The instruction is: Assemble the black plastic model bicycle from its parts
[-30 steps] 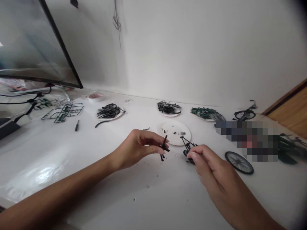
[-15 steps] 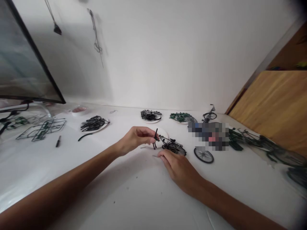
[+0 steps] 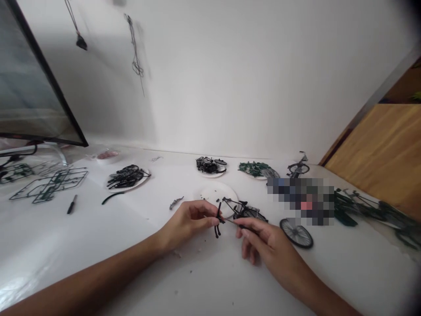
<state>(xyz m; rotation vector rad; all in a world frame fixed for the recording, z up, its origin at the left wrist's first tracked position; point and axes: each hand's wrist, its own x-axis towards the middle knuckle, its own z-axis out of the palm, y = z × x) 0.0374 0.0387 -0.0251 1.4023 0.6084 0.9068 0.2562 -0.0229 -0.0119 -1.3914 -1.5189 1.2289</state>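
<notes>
Pinched in my left hand is a small black model bicycle fork, its two prongs pointing down. My right hand grips a thin screwdriver with a dark handle, and its metal tip meets the fork or comes very close to it. Just behind my right hand rests a black model bicycle frame with one wheel, partly hidden by my fingers and overlapping a white plate that holds small bits. A loose spoked wheel lies to the right.
Plates of black parts, more black parts and green parts stand towards the wall. Green sprue frames, another screwdriver and a curved green strip are on the left. A model bicycle stands back right.
My right hand has come up from the table and brought the screwdriver to the fork. My left hand still holds the fork, now lower in view. The camera view has shifted slightly.
</notes>
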